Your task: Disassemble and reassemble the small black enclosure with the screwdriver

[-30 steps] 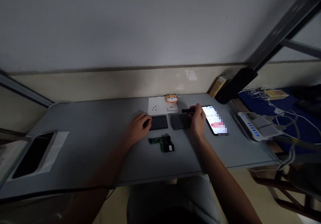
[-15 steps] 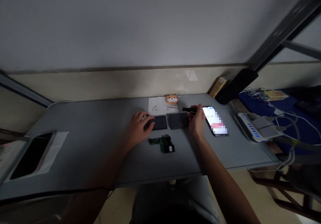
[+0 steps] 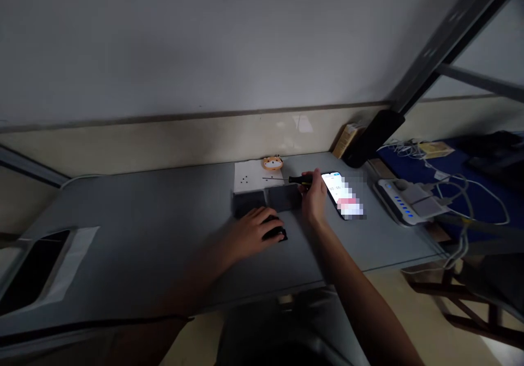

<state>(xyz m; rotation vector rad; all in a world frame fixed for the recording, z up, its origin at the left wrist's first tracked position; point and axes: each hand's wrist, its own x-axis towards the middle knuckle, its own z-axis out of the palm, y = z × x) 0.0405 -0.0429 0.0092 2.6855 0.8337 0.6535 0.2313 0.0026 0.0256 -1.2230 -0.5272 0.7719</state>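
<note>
My right hand (image 3: 314, 198) is closed round the dark handle of a screwdriver (image 3: 301, 179), its thin shaft pointing left over a white paper sheet (image 3: 249, 172). Under that hand's fingers is the right one of two dark flat rectangular pieces, a black panel (image 3: 282, 198). The left dark piece (image 3: 248, 200) lies beside it. My left hand (image 3: 257, 229) has its fingers curled over a small circuit board (image 3: 283, 231), covering most of it; only a black end shows. Several tiny dark screws (image 3: 244, 179) sit on the paper.
An orange animal-faced case (image 3: 272, 163) stands at the paper's back edge. Right of my right hand lies a lit phone (image 3: 338, 191); beyond it is a power strip (image 3: 395, 202) with cables. A dark tablet-like device (image 3: 35, 267) rests at the far left of the grey table (image 3: 164, 218).
My left hand has moved from the left dark piece, right and nearer to me, onto the circuit board. The right hand still holds the screwdriver. The view has shifted slightly.
</note>
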